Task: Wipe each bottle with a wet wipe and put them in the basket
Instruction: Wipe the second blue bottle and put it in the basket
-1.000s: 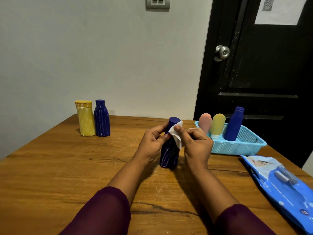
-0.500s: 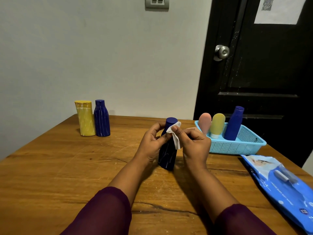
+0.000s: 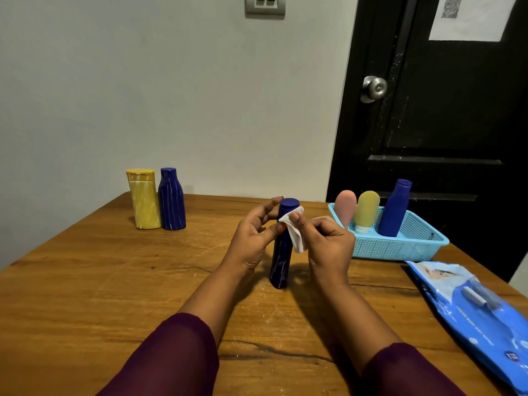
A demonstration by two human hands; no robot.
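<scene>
A dark blue bottle [image 3: 281, 261] streaked with white stands at the middle of the wooden table [image 3: 85, 281], tilted slightly. My left hand [image 3: 254, 238] grips its upper part from the left. My right hand [image 3: 328, 244] pinches a white wet wipe [image 3: 295, 235] against the bottle's neck, just below the cap. At the back right a light blue basket [image 3: 400, 248] holds a pink bottle [image 3: 345, 207], a yellow-green bottle [image 3: 366, 210] and a blue bottle [image 3: 395, 208]. A yellow bottle [image 3: 144, 200] and another dark blue bottle [image 3: 171, 200] stand at the back left.
A blue pack of wet wipes [image 3: 480, 312] lies flat at the table's right edge. Behind the basket is a black door with a metal knob [image 3: 374, 88]. A pale wall runs behind the table.
The bottle has tipped a little and its base has shifted on the table. The wipe has slid down from the cap toward the neck, while both hands stayed on the bottle.
</scene>
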